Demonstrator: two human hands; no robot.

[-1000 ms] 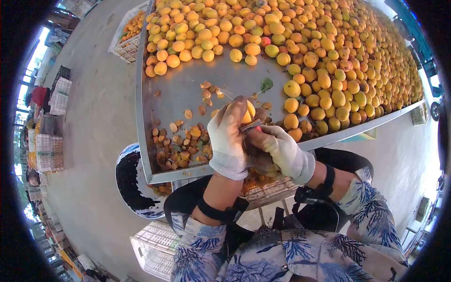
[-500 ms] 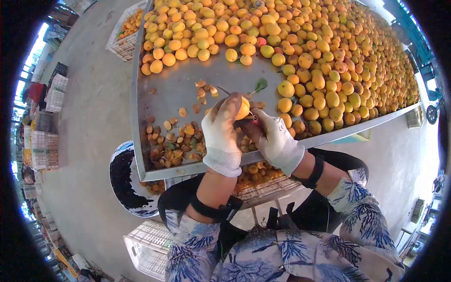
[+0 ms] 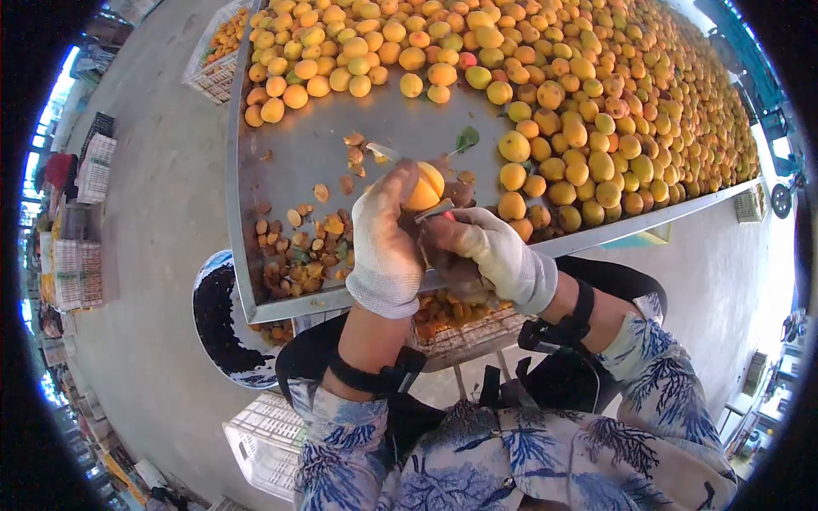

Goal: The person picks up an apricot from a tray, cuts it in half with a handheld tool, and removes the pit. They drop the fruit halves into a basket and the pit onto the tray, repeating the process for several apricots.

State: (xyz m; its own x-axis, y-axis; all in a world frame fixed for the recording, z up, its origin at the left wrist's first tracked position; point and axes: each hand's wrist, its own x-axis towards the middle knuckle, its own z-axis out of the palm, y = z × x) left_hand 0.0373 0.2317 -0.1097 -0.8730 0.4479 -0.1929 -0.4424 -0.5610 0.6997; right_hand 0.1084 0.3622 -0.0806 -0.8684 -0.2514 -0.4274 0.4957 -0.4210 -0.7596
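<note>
Gloved in white with a dark-stained fingertip area, my left hand [image 3: 386,247] is closed around a yellow-orange apricot [image 3: 423,189] that shows a line across its skin. A thin pale pointed piece [image 3: 383,152] sticks out past the left fingers; I cannot make out what it is. My right hand [image 3: 494,254], in a matching stained glove, grips a small knife [image 3: 436,211] with a bit of red at its handle. The knife's short metal blade lies close below the apricot. Both hands are above the near edge of a metal table [image 3: 341,136].
Many apricots [image 3: 588,128] cover the table's far and right parts. Pits and scraps [image 3: 311,255] lie near its left corner, with a green leaf [image 3: 467,139] farther back. Below are a bucket with dark contents [image 3: 215,319] and white crates [image 3: 264,443].
The apricot has turned and more of it shows, with a line visible across it. The knife in my right hand has swung so its blade now shows below the fruit. The view has shifted slightly.
</note>
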